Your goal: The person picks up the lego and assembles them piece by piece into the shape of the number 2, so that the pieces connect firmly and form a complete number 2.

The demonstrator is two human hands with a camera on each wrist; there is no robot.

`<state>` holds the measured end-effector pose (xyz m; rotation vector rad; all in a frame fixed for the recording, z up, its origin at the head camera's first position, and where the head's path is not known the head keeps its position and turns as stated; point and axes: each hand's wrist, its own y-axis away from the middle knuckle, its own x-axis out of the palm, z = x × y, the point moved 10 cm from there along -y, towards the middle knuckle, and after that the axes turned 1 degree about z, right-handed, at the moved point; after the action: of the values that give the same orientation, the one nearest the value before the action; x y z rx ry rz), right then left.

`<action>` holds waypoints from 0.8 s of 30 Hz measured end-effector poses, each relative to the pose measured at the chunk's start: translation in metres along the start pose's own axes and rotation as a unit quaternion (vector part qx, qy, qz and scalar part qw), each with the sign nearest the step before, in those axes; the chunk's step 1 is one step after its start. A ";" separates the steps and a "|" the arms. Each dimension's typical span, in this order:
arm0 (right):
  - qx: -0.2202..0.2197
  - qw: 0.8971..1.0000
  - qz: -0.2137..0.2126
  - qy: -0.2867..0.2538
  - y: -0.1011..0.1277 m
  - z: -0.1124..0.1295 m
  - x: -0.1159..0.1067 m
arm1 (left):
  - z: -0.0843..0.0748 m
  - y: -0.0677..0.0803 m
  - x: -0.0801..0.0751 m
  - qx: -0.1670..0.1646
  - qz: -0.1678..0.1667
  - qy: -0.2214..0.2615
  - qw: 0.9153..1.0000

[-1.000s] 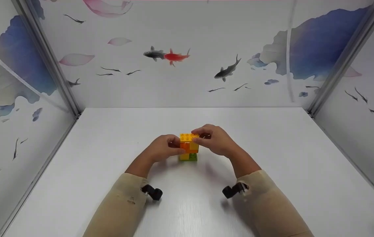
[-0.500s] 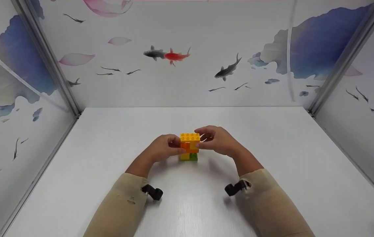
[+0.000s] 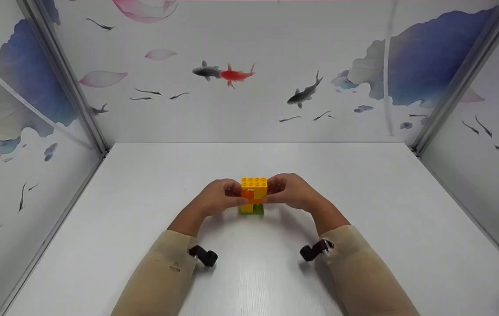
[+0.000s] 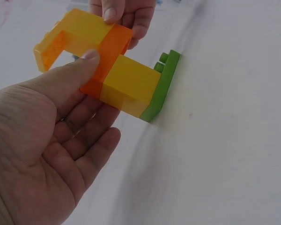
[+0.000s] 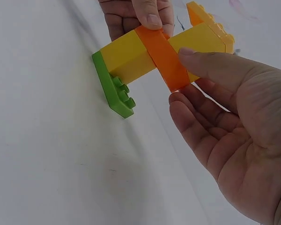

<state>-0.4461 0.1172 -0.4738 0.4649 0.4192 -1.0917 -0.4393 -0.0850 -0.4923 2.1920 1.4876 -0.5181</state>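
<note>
White surface (image 3: 363,210): I judge block stack (image 3: 253,195) light, rigid, separable; left hand (image 3: 216,198), right hand (image 3: 295,193) pinch its orange middle.

Block stack (image 3: 253,195) stands mid-table (image 3: 363,245), base plate at bottom, wider block on top. Left hand (image 3: 217,198) touching stack's left side, right hand (image 3: 292,193) touching right side. Walls behind & both sides.
</note>
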 end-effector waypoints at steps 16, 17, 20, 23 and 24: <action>0.046 0.998 -0.044 -0.028 -0.002 -0.006 -0.002 | 0.002 -0.001 -0.004 -0.012 -0.021 -0.003 1.000; 0.050 0.997 -0.047 -0.031 -0.002 -0.007 -0.003 | 0.001 -0.001 -0.004 -0.013 -0.025 -0.005 1.000; 0.057 0.996 -0.056 -0.037 -0.002 -0.007 -0.004 | -0.002 0.000 -0.005 -0.017 -0.040 -0.011 0.999; 0.059 0.995 -0.063 -0.047 -0.002 -0.007 -0.004 | -0.005 0.002 -0.006 -0.017 -0.049 -0.015 0.999; 0.059 0.995 -0.065 -0.049 -0.002 -0.006 -0.004 | -0.005 0.002 -0.006 -0.016 -0.051 -0.016 0.998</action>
<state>-0.4499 0.1232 -0.4770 0.4912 0.3038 -1.2644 -0.4391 -0.0875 -0.4843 2.0816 1.5867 -0.5573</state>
